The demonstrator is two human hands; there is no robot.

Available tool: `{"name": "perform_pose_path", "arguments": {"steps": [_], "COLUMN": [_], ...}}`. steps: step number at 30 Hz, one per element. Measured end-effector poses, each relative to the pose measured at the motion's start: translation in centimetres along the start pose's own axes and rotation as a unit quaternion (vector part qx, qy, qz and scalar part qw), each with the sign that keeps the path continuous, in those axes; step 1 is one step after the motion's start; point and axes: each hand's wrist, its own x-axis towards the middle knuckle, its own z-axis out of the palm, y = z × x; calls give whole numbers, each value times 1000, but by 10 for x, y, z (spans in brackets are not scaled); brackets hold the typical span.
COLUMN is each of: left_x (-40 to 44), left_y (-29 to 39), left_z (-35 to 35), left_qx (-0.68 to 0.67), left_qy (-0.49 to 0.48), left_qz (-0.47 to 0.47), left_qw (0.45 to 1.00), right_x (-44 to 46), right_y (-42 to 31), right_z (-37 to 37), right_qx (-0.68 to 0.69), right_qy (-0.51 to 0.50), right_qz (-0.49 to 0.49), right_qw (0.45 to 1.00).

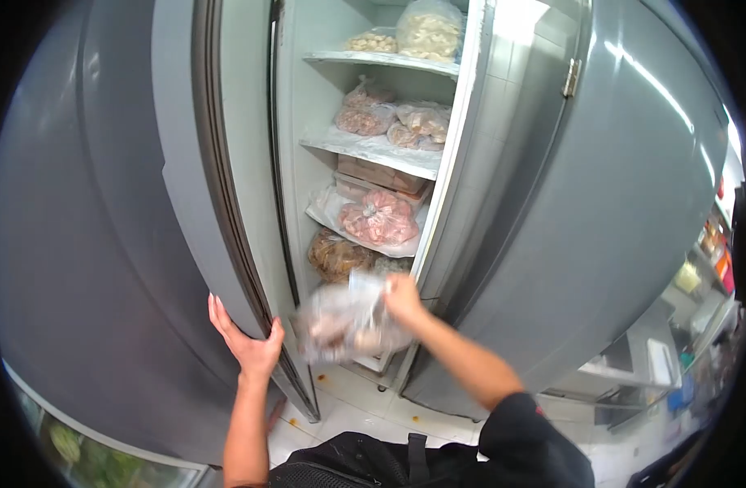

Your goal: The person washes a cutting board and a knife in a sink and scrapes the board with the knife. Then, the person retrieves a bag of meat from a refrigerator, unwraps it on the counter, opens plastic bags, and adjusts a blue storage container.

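My right hand [404, 298] is closed on the top of a clear plastic bag [344, 325] with pale and brownish lumps in it, blurred by motion. The bag hangs in front of the lower part of an open upright freezer [287, 146]. Against the edge of the freezer door [226, 187], my left hand [252, 346] rests with fingers and thumb spread around it. Behind the bag, a bag of pink meat [379, 220] lies on a shelf, and a bag of brown food [339, 256] sits below that.
Higher shelves hold bagged minced meat [365, 118] and a large bag of pale pieces [430, 31]. A second grey door [600, 179] stands at the right. Orange spots mark the tiled floor [348, 411]. Metal shelving [633, 370] is at the far right.
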Motion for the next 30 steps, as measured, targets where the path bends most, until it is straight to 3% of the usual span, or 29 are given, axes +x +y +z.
{"name": "perform_pose_path", "arguments": {"steps": [1,2,3,4,5,6,8,10,11,13,16,20,24,26,30], "left_x": [-1,0,2,3,1,1,-4,-6,-5,-1,-2,-2,-6,-5,-7], "left_y": [-2,-1,-1,-1,-3,-6,-14,-12,-11,-12,-16,-21,-21,-19,-19], "left_z": [1,3,2,2,2,4,5,6,6,7,5,2,0,-4,-3], "left_qx": [11,16,14,13,23,31,43,50,39,23,25,9,10,29,16], "left_qy": [2,10,7,2,1,0,6,-2,5,18,22,39,32,1,29], "left_qz": [9,-1,13,29,29,23,37,16,25,43,54,74,32,60,58], "left_qw": [1000,1000,1000,999,999,999,998,999,999,999,998,997,999,998,998], "right_x": [-37,-86,-131,-180,-224,-264,-330,-376,-404,-467,-529,-567,-586,-593,-602], "right_y": [49,62,98,131,168,205,269,266,277,303,301,280,252,241,222], "right_z": [7,13,18,19,22,20,-8,-57,-67,-95,-142,-224,-264,-282,-314], "right_qx": [-127,-113,-181,-309,-331,-428,-420,-419,-424,-438,-415,-411,-408,-413,-421], "right_qy": [-47,-70,-127,-194,-313,-401,-447,-432,-450,-415,-335,-267,-234,-226,-213], "right_qz": [-13,-13,-42,-81,20,53,185,275,274,414,497,525,535,535,535], "right_qw": [991,991,974,927,890,808,768,750,737,682,684,696,702,702,700]}}
